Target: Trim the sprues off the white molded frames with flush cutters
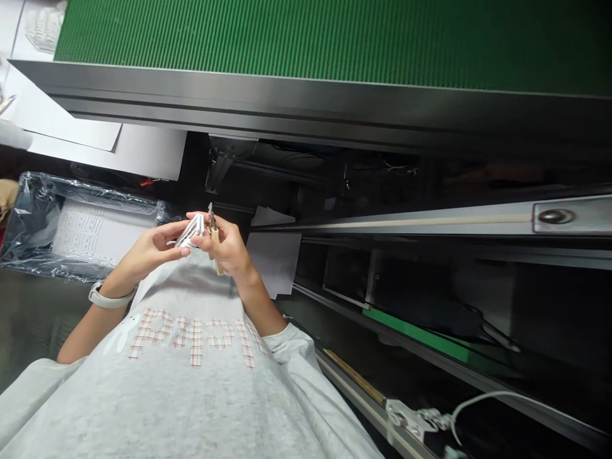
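Both hands are raised close together in front of my chest. My left hand (pixel 152 247) is curled around a small white striped part (pixel 191 231), pinching it at the fingertips. My right hand (pixel 228 247) is closed on a small cutting tool (pixel 213 237) with a pale handle and dark metal jaws. The jaws point up beside the white part, touching or nearly touching it. A pale band sits on my left wrist (pixel 109 297). My grey shirt fills the lower left.
A green ribbed conveyor belt (pixel 335 38) with a steel frame (pixel 287 95) runs across the top. A plastic-wrapped tray (pixel 71 229) of white pieces lies at left, under white sheets (pixel 143 150). Dark machine framing, a rail (pixel 430 223) and a cable (pixel 482 398) are at right.
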{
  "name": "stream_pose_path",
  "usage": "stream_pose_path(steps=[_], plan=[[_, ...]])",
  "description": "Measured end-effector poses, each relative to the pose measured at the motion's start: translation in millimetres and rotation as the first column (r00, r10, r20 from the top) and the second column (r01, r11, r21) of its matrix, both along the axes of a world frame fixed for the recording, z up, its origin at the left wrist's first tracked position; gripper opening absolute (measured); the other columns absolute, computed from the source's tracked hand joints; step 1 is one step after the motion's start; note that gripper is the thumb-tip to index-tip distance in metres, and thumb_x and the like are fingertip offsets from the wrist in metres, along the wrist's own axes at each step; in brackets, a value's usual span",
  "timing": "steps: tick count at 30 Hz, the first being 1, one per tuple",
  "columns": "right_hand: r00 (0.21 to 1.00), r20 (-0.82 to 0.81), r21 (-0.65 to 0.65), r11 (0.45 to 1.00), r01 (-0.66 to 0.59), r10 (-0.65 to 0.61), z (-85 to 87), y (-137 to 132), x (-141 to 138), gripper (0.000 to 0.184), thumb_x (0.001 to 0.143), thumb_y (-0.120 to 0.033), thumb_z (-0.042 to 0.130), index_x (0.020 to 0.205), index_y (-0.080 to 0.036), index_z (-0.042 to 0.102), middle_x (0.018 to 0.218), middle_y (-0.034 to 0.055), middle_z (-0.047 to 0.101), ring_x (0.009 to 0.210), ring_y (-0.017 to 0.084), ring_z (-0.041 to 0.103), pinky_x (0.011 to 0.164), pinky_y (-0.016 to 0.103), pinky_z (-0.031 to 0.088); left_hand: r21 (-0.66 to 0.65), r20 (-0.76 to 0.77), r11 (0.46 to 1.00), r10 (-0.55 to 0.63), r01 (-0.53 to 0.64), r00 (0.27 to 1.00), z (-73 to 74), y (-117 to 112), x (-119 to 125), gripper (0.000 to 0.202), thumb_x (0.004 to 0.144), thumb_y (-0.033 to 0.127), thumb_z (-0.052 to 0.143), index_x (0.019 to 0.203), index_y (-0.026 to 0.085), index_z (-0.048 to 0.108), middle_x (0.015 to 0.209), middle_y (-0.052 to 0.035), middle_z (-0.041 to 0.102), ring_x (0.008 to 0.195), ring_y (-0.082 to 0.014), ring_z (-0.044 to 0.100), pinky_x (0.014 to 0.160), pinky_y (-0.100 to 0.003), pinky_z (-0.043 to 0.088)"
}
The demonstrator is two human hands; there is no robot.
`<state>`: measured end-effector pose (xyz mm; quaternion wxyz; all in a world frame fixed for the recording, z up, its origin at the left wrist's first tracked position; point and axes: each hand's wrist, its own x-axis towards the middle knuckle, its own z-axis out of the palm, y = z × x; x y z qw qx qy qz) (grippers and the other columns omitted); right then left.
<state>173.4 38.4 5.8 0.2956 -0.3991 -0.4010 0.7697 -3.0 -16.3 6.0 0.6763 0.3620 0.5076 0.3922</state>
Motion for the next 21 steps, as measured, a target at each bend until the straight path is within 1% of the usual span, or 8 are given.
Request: stream_pose_path(steps=[4, 7, 10, 13, 15, 16, 18, 21], plan=[[0.998, -0.062, -0.048, 0.999, -0.002, -0.001, -6.3, -2, -1, 0.065, 0.056, -0.055, 0.092, 0.104, -0.018, 0.071, 0.063, -0.0098, 0.042, 0.061, 0.008, 0.038, 0.060, 0.026, 0.038, -0.050, -0.100, 0.997, -0.064, 0.060, 0.993, 3.2, 3, -6, 0.062, 0.074, 0.043, 0.090, 0.130, 0.021, 0.074, 0.139, -0.0136, 0.068, 0.130, -0.0362, 0.064, 0.105, -0.044, 0.057], [0.995, -0.097, -0.079, 0.997, -0.006, -0.002, -15.1, -3, -3, 0.063, 0.056, -0.050, 0.093, 0.104, -0.016, 0.072, 0.064, -0.0100, 0.040, 0.062, 0.008, 0.039, 0.061, 0.025, 0.038, -0.081, -0.143, 0.994, -0.087, 0.076, 0.986, -2.8, 1, -5, 0.067, 0.072, 0.046, 0.091, 0.131, 0.020, 0.074, 0.137, -0.0139, 0.069, 0.130, -0.0368, 0.064, 0.104, -0.044, 0.058], [0.999, -0.036, -0.103, 0.995, 0.014, -0.018, -29.0, -3, -5, 0.069, 0.054, -0.049, 0.095, 0.110, -0.016, 0.072, 0.065, -0.0104, 0.040, 0.061, 0.007, 0.037, 0.058, 0.024, 0.034, -0.115, -0.252, 0.992, -0.081, 0.053, 0.964, -18.8, 2, -8, 0.077, 0.066, 0.057, 0.090, 0.131, 0.019, 0.073, 0.135, -0.0149, 0.070, 0.129, -0.0367, 0.064, 0.103, -0.043, 0.058], [0.989, 0.127, -0.168, 0.981, 0.097, -0.076, -47.3, -2, -4, 0.075, 0.048, -0.052, 0.095, 0.111, -0.017, 0.072, 0.063, -0.0112, 0.042, 0.059, 0.007, 0.036, 0.055, 0.024, 0.031, -0.134, -0.422, 0.990, -0.010, -0.051, 0.907, -43.9, 21, -35, 0.084, 0.060, 0.063, 0.089, 0.127, 0.015, 0.074, 0.131, -0.0165, 0.072, 0.125, -0.0366, 0.067, 0.105, -0.044, 0.056], [0.976, 0.193, -0.198, 0.970, 0.138, -0.099, -61.1, -3, 0, 0.072, 0.048, -0.055, 0.093, 0.106, -0.017, 0.073, 0.059, -0.0125, 0.039, 0.057, 0.007, 0.034, 0.053, 0.024, 0.030, -0.117, -0.551, 0.979, 0.077, -0.168, 0.831, -62.0, 49, -71, 0.079, 0.062, 0.059, 0.088, 0.124, 0.011, 0.073, 0.128, -0.0179, 0.073, 0.121, -0.0360, 0.068, 0.105, -0.044, 0.055], [0.970, 0.216, -0.206, 0.966, 0.156, -0.110, -68.4, -5, 3, 0.069, 0.049, -0.055, 0.092, 0.103, -0.017, 0.072, 0.057, -0.0127, 0.040, 0.056, 0.007, 0.034, 0.052, 0.024, 0.029, -0.101, -0.624, 0.967, 0.121, -0.233, 0.772, -70.3, 66, -93, 0.074, 0.066, 0.055, 0.087, 0.122, 0.010, 0.072, 0.127, -0.0187, 0.073, 0.121, -0.0352, 0.068, 0.105, -0.044, 0.054], [0.953, 0.272, -0.228, 0.953, 0.199, -0.134, -83.7, -9, 9, 0.065, 0.050, -0.055, 0.091, 0.100, -0.017, 0.072, 0.055, -0.0128, 0.042, 0.052, 0.006, 0.035, 0.051, 0.024, 0.029, -0.047, -0.766, 0.933, 0.195, -0.356, 0.613, -85.4, 105, -141, 0.063, 0.070, 0.041, 0.086, 0.120, 0.007, 0.069, 0.124, -0.0205, 0.073, 0.122, -0.0341, 0.067, 0.108, -0.045, 0.051], [0.911, 0.381, -0.292, 0.914, 0.281, -0.158, -107.1, -21, 18, 0.061, 0.051, -0.056, 0.089, 0.093, -0.016, 0.070, 0.051, -0.0133, 0.039, 0.046, 0.005, 0.032, 0.047, 0.024, 0.023, 0.024, -0.897, 0.884, 0.224, -0.466, 0.380, -107.5, 159, -203, 0.043, 0.077, 0.027, 0.081, 0.112, 0.008, 0.066, 0.119, -0.0179, 0.071, 0.124, -0.0322, 0.063, 0.113, -0.049, 0.045]])
